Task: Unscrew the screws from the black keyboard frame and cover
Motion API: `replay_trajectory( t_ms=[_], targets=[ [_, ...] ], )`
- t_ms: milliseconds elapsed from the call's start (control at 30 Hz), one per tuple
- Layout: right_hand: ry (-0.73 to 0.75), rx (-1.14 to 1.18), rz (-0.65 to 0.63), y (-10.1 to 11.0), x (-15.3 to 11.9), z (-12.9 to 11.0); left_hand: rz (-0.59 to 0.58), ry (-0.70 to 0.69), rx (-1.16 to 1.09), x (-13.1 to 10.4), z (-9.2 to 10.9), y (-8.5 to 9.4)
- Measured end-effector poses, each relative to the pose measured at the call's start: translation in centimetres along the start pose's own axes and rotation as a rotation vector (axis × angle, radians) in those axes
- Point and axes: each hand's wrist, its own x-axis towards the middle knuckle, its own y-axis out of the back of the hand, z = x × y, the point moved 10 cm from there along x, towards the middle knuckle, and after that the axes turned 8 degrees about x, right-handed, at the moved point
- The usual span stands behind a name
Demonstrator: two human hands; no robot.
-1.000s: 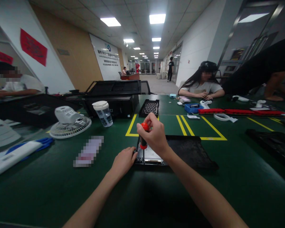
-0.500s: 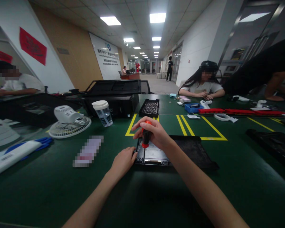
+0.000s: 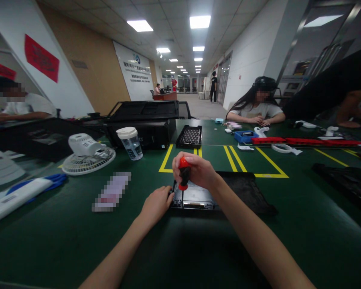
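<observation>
While the left hand (image 3: 158, 200) rests on the green table (image 3: 168, 249), its fingertips touch the left edge of a black tray (image 3: 243, 192), though whether they pinch it I cannot tell; the right hand (image 3: 195, 170) has its fingers clamped around the red-and-black handle of a screwdriver (image 3: 184, 172), which stands nearly upright; its shaft points down at the near left part of a silver panel (image 3: 195, 196), which lies in the left part of the tray; whether the tip touches is too small to tell. Farther off to the left lies a white fan (image 3: 87, 156), with a lidded clear cup (image 3: 130, 142) just beyond it; yellow lines (image 3: 238, 158) mark the table beyond the tray; past them are a dimpled black tray (image 3: 189, 136) and, to its left, a black case (image 3: 147, 134); to the right, a seated person (image 3: 255, 108) has both forearms on the tabletop; farthest away, another person (image 3: 213, 86) stands in the corridor.
</observation>
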Motion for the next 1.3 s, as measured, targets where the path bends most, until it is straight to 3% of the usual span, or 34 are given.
replay_trajectory(
  t_ms=[667, 867, 1300],
  targets=[
    [0.016, -0.089, 0.036, -0.2, -0.2, -0.1, 0.01, 0.002, 0.003, 0.0, -0.1, -0.1],
    [0.016, -0.103, 0.063, -0.1, -0.3, -0.1, -0.044, 0.043, 0.004, 0.0, -0.3, -0.4],
    [0.063, -0.125, 0.115, 0.6, -0.3, -0.3, 0.014, 0.007, 0.008, 0.2, -0.4, -0.3]
  ],
)
